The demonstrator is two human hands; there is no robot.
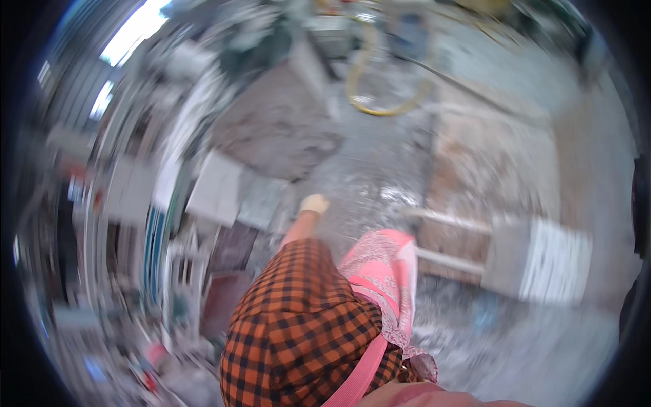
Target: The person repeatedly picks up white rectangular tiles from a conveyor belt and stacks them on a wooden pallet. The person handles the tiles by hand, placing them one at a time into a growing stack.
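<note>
My left hand [315, 203] reaches down over the wet grey floor, in what looks like a pale glove. Motion smears its fingers, so their shape cannot be made out, and nothing can be seen in them. An orange and black checked sleeve [291, 312] covers that arm down to the bare forearm. Nearest the hand are a pale greenish slab [262, 200] and a large brown-grey slab [278, 122], both leaning on the left. A pink patterned apron [380, 278] hangs down my front. My right hand is out of the picture.
Upright slabs and a white frame [186, 278] stand along the left. A yellow hose [380, 110] curls on the wet floor [373, 169] ahead. To the right lie a brown board [488, 156], pale bars [451, 220] and a white ridged block [556, 261].
</note>
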